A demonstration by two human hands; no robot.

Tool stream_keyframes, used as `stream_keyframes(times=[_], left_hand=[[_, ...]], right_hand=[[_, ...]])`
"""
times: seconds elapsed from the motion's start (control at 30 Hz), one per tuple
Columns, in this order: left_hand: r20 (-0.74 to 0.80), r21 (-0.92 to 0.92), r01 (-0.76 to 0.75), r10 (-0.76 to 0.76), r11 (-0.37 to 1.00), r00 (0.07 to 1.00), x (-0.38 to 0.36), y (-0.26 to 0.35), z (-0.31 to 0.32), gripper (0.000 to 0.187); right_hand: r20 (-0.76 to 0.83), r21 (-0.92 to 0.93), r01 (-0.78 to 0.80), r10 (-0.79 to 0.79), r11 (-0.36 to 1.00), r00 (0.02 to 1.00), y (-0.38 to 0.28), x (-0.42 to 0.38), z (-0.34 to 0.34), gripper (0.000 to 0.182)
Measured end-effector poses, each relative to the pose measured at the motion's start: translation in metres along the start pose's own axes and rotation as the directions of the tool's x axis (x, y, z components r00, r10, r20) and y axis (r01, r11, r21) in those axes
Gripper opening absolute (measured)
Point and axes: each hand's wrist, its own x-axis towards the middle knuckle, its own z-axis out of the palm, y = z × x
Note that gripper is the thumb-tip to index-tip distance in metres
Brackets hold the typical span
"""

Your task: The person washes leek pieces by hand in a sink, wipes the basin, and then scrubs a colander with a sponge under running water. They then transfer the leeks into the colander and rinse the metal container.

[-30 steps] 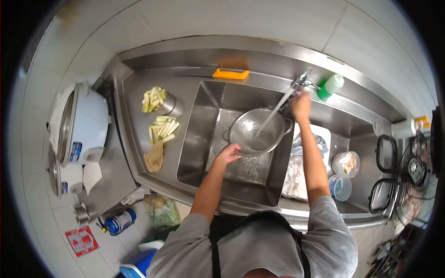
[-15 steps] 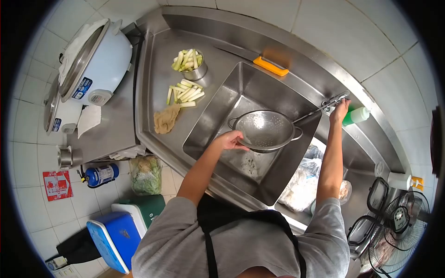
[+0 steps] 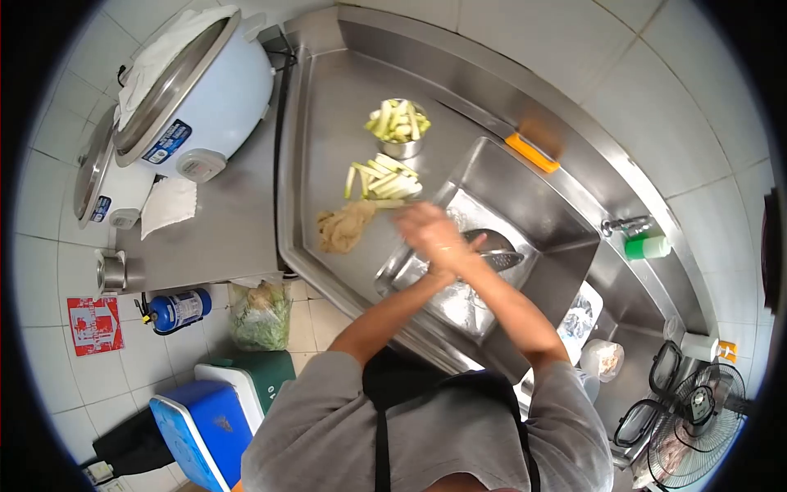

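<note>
A metal colander (image 3: 498, 252) with small holes sits tilted inside the steel sink (image 3: 566, 279). My left hand (image 3: 461, 250) is at the colander's left edge, fingers curled on its rim; my right forearm, crossing over, hides part of that grip. My right hand (image 3: 428, 233) is blurred by motion, its fingers stretched left, holding nothing that I can see. Closest to it are cut pale green vegetable sticks (image 3: 385, 178) piled on the steel counter. More sticks (image 3: 398, 120) fill a metal bowl (image 3: 401, 149) behind the pile. A crumpled tan cloth (image 3: 344, 227) lies in front.
A faucet (image 3: 627, 225) and a green bottle (image 3: 648, 247) stand at the sink's right. An orange-handled tool (image 3: 532, 153) lies on the back ledge. Large rice cookers (image 3: 205, 98) are at the left. A fan (image 3: 697, 410) stands at lower right.
My right hand has left the faucet and swung left across my left arm toward the vegetable sticks. The colander has been lowered and tilted in the sink. The view has shifted.
</note>
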Motion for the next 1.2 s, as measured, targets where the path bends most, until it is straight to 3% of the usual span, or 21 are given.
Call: stream_keyframes(times=[0.03, 0.07, 0.1, 0.13, 0.17, 0.2, 0.27, 0.33, 0.4, 0.43, 0.47, 0.5, 0.53, 0.57, 0.6, 0.67, 0.7, 0.9, 0.97, 1.07, 1.2], left_hand=[[0.165, 0.427, 0.042, -0.124, 0.903, 0.979, -0.001, 0.027, -0.01, 0.057], [0.253, 0.772, -0.003, -0.302, 0.636, 0.919, 0.002, 0.064, -0.02, 0.062], [0.28, 0.654, 0.089, -0.35, 0.751, 0.894, 0.001, 0.075, -0.031, 0.065], [0.315, 0.517, 0.186, -0.388, 0.835, 0.866, 0.0, 0.079, -0.041, 0.068], [0.42, 0.139, 0.173, -0.216, 0.975, 0.881, -0.001, 0.061, -0.048, 0.073], [0.417, 0.139, 0.173, -0.216, 0.975, 0.883, 0.005, 0.081, -0.063, 0.073], [0.418, 0.393, 0.194, -0.362, 0.899, 0.833, 0.006, 0.12, -0.08, 0.071], [0.431, 0.334, 0.232, -0.367, 0.914, 0.825, 0.008, 0.088, -0.077, 0.071], [0.315, -0.107, 0.204, -0.162, 0.973, 0.935, -0.004, 0.039, -0.063, 0.073], [0.315, 0.173, 0.227, -0.272, 0.958, 0.909, -0.009, 0.035, -0.066, 0.073], [0.32, 0.161, 0.234, -0.275, 0.959, 0.907, -0.01, 0.018, -0.06, 0.073], [0.292, 0.25, 0.403, -0.465, 0.88, 0.836, -0.014, -0.007, -0.049, 0.071], [0.25, 0.341, 0.543, -0.631, 0.767, 0.734, -0.016, -0.022, -0.043, 0.069], [0.27, -0.095, 0.771, -0.729, 0.63, 0.629, -0.017, 0.007, -0.053, 0.062], [0.285, -0.09, 0.773, -0.728, 0.627, 0.624, -0.02, 0.019, -0.065, 0.062], [0.538, -0.449, 0.883, -0.748, 0.136, 0.389, -0.029, 0.029, -0.07, 0.059], [0.512, -0.423, 0.906, -0.826, -0.002, 0.237, -0.029, 0.029, -0.067, 0.045], [0.513, -0.5, 0.862, -0.831, -0.086, 0.214, -0.031, 0.049, -0.078, 0.032], [0.562, -0.519, 0.847, -0.791, -0.111, 0.241, -0.034, 0.042, -0.076, 0.032], [0.552, -0.493, 0.867, -0.795, -0.069, 0.251, -0.035, 0.029, -0.073, 0.033], [0.454, -0.397, 0.914, -0.849, 0.081, 0.272, -0.028, 0.051, -0.081, 0.036]], right_hand=[[-0.044, -0.064, 0.114, -0.117, 0.991, 0.992, -0.013, 0.026, 0.022, 0.028], [-0.08, -0.132, 0.22, -0.232, 0.966, 0.969, -0.023, 0.047, 0.039, 0.027], [-0.081, -0.132, 0.225, -0.236, 0.965, 0.968, -0.024, 0.059, 0.059, 0.027], [0.105, -0.106, 0.221, -0.21, 0.969, 0.972, -0.023, 0.068, 0.08, 0.026], [0.288, -0.084, 0.213, -0.181, 0.973, 0.94, -0.025, 0.079, 0.094, 0.025], [0.288, -0.083, 0.217, -0.185, 0.973, 0.94, -0.034, 0.094, 0.101, 0.025], [0.202, 0.146, -0.239, 0.208, 0.96, 0.957, -0.054, 0.111, 0.108, 0.025], [0.197, 0.163, -0.236, 0.202, 0.958, 0.959, -0.058, 0.128, 0.096, 0.03], [0.169, 0.125, -0.249, 0.227, 0.96, 0.959, -0.038, 0.139, 0.098, 0.043], [0.16, 0.057, -0.264, 0.252, 0.963, 0.954, -0.011, 0.137, 0.096, 0.05], [0.123, -0.149, -0.238, 0.256, 0.96, 0.959, 0.004, 0.134, 0.091, 0.055], [0.088, -0.346, -0.215, 0.259, 0.914, 0.962, 0.016, 0.128, 0.087, 0.06], [0.151, -0.3, -0.218, 0.272, 0.929, 0.95, 0.038, 0.115, 0.102, 0.063], [0.2, -0.318, -0.203, 0.275, 0.926, 0.94, 0.039, 0.113, 0.099, 0.06], [0.249, -0.338, -0.184, 0.276, 0.923, 0.928, 0.04, 0.111, 0.094, 0.058], [0.256, -0.308, -0.175, 0.258, 0.935, 0.932, 0.042, 0.102, 0.091, 0.052], [0.249, -0.27, -0.153, 0.222, 0.951, 0.943, 0.043, 0.099, 0.09, 0.046], [0.223, -0.206, -0.194, 0.239, 0.959, 0.945, 0.039, 0.015, 0.042, 0.034], [0.165, -0.068, -0.38, 0.386, 0.922, 0.908, 0.028, -0.036, 0.029, 0.029], [0.135, -0.186, -0.359, 0.386, 0.914, 0.912, 0.025, -0.073, 0.021, 0.027], [0.094, -0.01, -0.242, 0.242, 0.97, 0.966, 0.026, 0.012, 0.052, 0.029]])
